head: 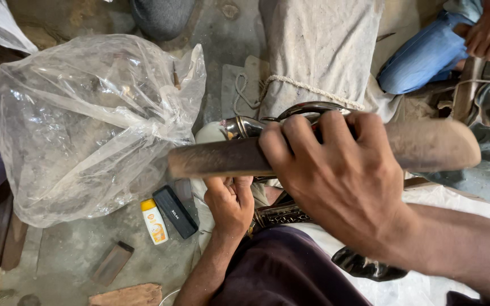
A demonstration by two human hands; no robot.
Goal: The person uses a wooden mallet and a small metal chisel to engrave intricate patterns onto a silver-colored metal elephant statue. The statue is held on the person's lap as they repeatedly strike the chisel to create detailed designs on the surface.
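In the right hand, worn brown wooden stick

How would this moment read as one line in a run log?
right hand: grips wooden rod | left hand: holds shiny metal piece from below | floor: plastic bag, small yellow bottle

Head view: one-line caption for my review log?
Right hand grips a wooden rod over a shiny metal piece; left hand holds beneath, beside a plastic bag.
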